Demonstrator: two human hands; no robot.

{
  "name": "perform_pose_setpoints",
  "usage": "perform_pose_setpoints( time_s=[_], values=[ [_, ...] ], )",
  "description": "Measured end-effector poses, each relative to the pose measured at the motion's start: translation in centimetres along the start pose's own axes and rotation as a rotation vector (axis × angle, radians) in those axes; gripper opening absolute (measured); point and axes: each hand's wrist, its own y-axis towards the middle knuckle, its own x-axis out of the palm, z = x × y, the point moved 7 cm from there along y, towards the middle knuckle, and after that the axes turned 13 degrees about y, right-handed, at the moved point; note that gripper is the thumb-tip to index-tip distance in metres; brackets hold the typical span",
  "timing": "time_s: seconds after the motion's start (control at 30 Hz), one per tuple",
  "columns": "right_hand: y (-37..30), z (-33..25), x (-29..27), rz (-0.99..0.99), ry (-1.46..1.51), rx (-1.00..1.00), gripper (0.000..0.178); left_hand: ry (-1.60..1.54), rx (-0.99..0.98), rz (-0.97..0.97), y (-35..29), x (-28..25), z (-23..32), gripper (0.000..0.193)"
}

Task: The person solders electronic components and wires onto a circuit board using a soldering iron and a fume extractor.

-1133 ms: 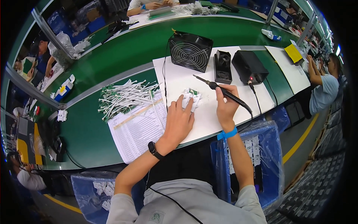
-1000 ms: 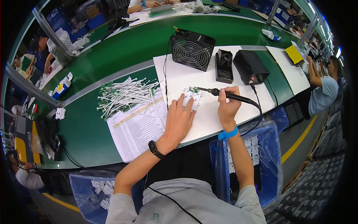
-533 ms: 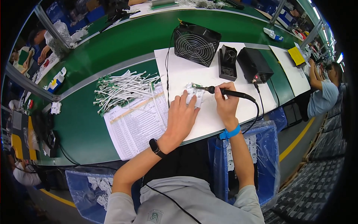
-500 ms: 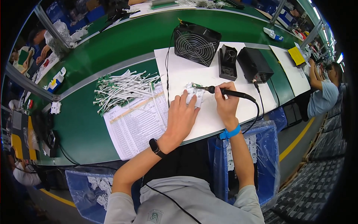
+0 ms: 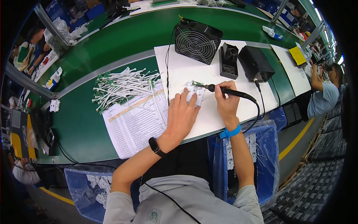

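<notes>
My right hand (image 5: 227, 106) is closed round the black handle of a soldering iron (image 5: 240, 93), pen-fashion. Its metal tip points left onto a small green circuit board (image 5: 196, 83). The board lies at the far end of a white plastic housing (image 5: 200, 99) on the white work sheet. With its fingertips on that housing, my left hand (image 5: 182, 118) holds it down; its thumb is partly hidden. Left of the hands lies a pile of white cables with green boards (image 5: 123, 87), partly over a printed paper sheet (image 5: 136, 128). The exact spot under the iron's tip is too small to make out.
Beyond the hands stand a black fan (image 5: 197, 41), a black iron holder (image 5: 228, 61) and a black power unit (image 5: 256, 63). The iron's cord loops to the right. Lined blue bins (image 5: 266, 164) sit below the table edge. Other people work at both sides.
The iron's tip stays at the board with barely any shift. Both hands keep almost the same pose; the whole view has shifted slightly.
</notes>
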Motion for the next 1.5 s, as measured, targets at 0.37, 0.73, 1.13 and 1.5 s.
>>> perform_pose_setpoints(
  time_s=[0.37,0.73,1.13,1.5],
  values=[
    [0.2,-0.1,0.1,-0.001,-0.015,0.018,0.013,0.009,-0.004,0.003,0.0,-0.1,0.0,0.042],
    [0.0,-0.2,-1.6,0.088,0.113,-0.022,0.011,0.006,-0.041,0.001,0.0,-0.3,-0.2,0.044],
    [-0.4,-0.4,-1.3,0.053,0.078,-0.013,0.013,-0.013,-0.073,-0.013,-0.3,-0.2,-0.6,0.044],
    [-0.6,-0.4,-1.3,0.059,0.071,-0.04,0.014,-0.032,-0.061,0.006,-0.4,-0.2,-0.7,0.044]
  ],
)
